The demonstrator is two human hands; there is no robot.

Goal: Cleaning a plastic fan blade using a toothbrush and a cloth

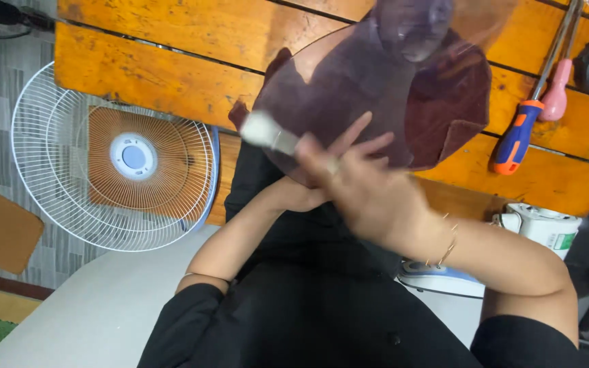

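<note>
Up close, the right hand [369, 187] grips a brush [270, 134], blurred, its pale head against the fan blade [369, 88] just above the knuckles. The left hand [301, 197] sits behind it, seemingly holding the blade from beneath. Screwdrivers [530, 116] lie well right.

The right hand [366, 180] is raised in front of the chest, fingers closed in a grip, forearm bent at the elbow. The left hand [301, 194] sits mostly hidden behind it, its bare forearm folded upward.
</note>
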